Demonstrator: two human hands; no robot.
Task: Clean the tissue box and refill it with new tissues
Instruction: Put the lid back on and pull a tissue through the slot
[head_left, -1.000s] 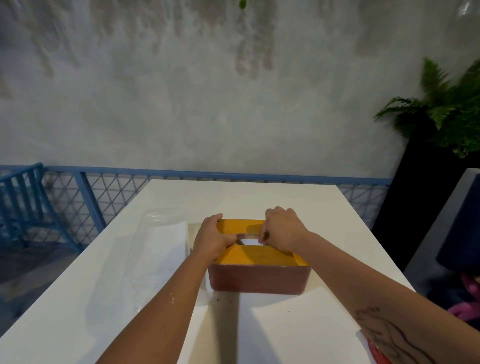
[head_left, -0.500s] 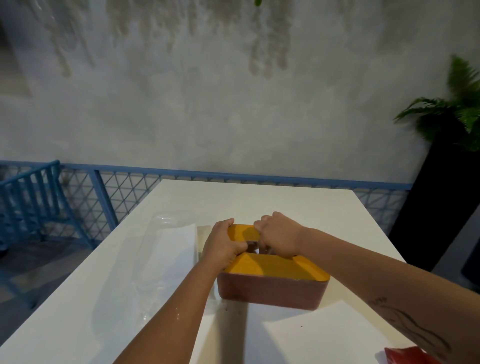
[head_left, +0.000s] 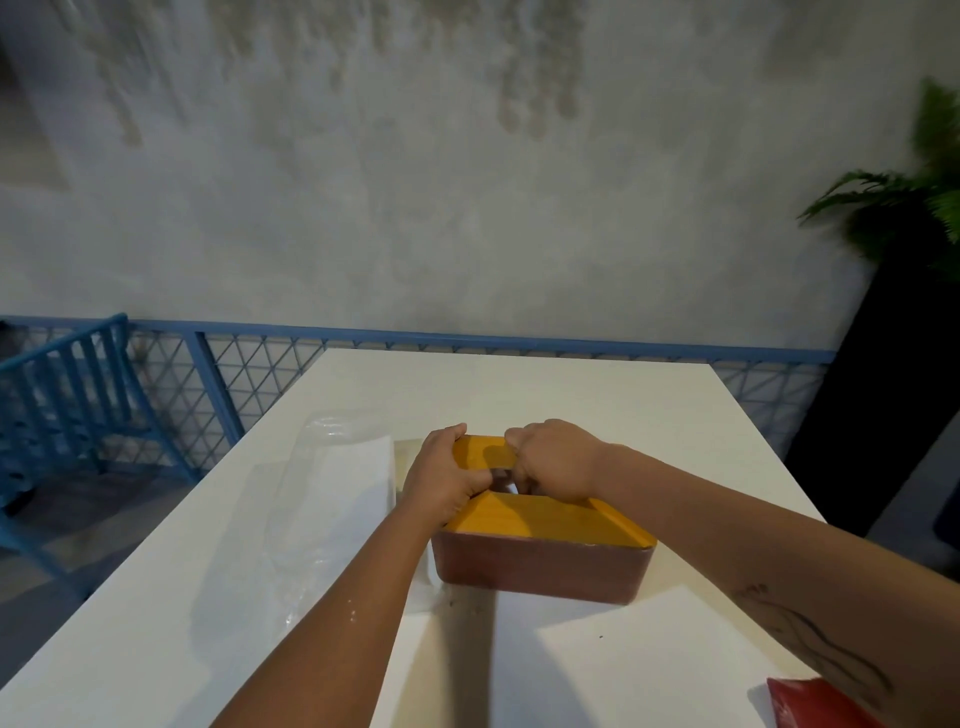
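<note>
Tissue box (head_left: 540, 566) lies under left grip (head_left: 447, 478) and right grip (head_left: 558, 460), both curled onto its top slot.

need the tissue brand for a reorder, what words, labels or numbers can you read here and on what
None readable.
The tissue box and its yellow lid are plain.
The clear-wrapped pack and the red packet show no legible print.
The forearm mark is a drawing, not letters.
</note>
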